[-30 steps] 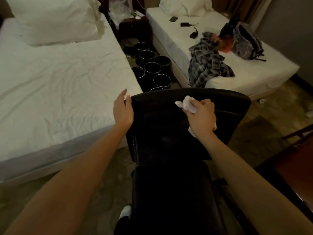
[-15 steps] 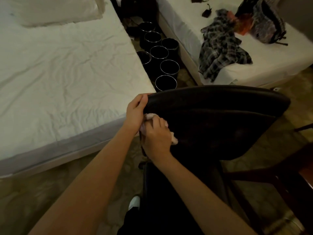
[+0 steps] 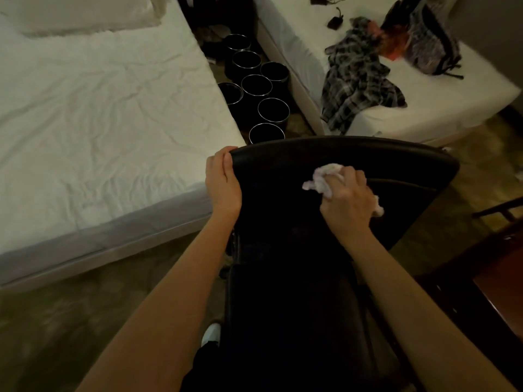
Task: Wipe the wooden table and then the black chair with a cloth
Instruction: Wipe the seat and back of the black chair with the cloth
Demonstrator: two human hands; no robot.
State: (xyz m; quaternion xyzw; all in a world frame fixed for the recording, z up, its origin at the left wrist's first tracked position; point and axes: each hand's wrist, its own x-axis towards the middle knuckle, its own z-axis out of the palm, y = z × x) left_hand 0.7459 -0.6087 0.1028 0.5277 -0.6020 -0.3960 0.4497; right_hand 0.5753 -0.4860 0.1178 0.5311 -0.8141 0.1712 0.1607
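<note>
A black padded leather chair (image 3: pixel 297 306) stands close below. The left hand (image 3: pixel 223 182) curls its fingers over the backrest's upper left corner. The right hand (image 3: pixel 349 200) bunches a crumpled white cloth (image 3: pixel 325 179) in closed fingers, pressed against the backrest. Beyond, round black metal-rimmed bins (image 3: pixel 256 86) stand between two white beds.

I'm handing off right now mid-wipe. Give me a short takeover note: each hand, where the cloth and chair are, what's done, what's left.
Left hand: grips the top left corner of the black chair backrest, steadying it.
Right hand: holds the crumpled white cloth, pressed against the front of the backrest, right of centre.
Chair: stands between the two beds, seat toward the person.
Wooden table: only a corner shows at the right edge; whether it has been wiped cannot be told.
Done: chair wiping is under way on the backrest.
Left: likely the rest of the backrest and the seat.
</note>
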